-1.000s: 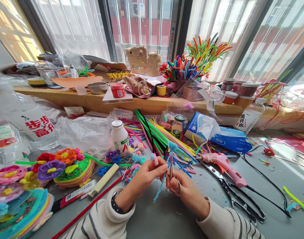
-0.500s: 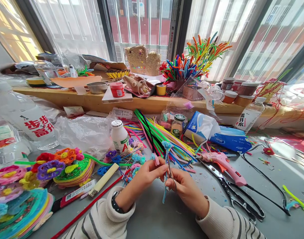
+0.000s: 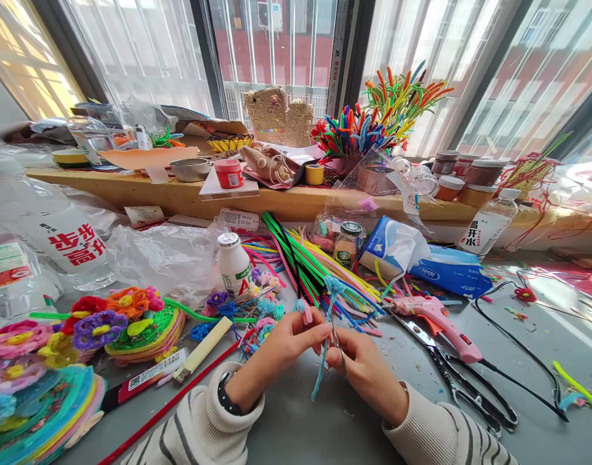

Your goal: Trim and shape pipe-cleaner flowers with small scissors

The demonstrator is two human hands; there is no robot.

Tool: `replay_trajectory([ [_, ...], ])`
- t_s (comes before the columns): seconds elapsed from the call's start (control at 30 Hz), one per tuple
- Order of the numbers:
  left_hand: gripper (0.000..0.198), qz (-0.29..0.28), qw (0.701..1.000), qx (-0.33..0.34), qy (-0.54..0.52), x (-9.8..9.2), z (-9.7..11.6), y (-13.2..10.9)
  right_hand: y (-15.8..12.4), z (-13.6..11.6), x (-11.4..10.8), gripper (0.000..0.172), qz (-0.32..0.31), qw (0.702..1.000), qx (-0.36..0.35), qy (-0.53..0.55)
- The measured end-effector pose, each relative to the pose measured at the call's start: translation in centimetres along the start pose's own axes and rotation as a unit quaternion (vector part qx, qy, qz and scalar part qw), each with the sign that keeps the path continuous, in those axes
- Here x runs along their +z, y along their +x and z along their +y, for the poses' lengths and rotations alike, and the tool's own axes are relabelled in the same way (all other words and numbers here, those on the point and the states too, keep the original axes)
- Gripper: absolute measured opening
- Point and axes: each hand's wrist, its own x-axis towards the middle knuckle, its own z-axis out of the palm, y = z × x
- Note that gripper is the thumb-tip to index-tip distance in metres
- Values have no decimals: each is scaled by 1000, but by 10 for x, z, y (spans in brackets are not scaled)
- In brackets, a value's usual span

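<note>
My left hand (image 3: 288,342) is closed, pinching a light blue pipe cleaner (image 3: 318,378) between thumb and finger. Its upper end carries a curled blue tuft (image 3: 335,285), and the free end hangs down below my fingers. A bit of pink and blue fuzzy wire (image 3: 305,311) pokes up beside the left index finger. My right hand (image 3: 361,371) is closed on small metal scissors (image 3: 343,363), whose blades point up alongside the blue pipe cleaner. Fingers partly hide the blades, so I cannot tell whether they touch the wire.
Loose pipe cleaners (image 3: 296,255) lie behind my hands. Large scissors (image 3: 453,371) and a pink glue gun (image 3: 438,316) rest to the right. At left are fuzzy-wire flowers (image 3: 99,329), a utility knife (image 3: 145,378) and a white bottle (image 3: 232,265). Beyond stands a crowded wooden ledge (image 3: 179,194).
The blue pipe cleaner has tilted: its tufted top moved right and its lower end moved left. Both hands stay nearly in place, with the scissors shifted slightly right.
</note>
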Motion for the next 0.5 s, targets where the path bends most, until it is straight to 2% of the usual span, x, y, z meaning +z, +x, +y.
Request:
replay_trajectory([
  [0.27, 22, 28, 999, 13, -25, 0, -1, 1, 5, 6, 0, 53, 15, 998, 48, -24],
  [0.5, 24, 42, 999, 5, -31, 1, 0, 1, 5, 8, 0, 51, 9, 999, 39, -17],
])
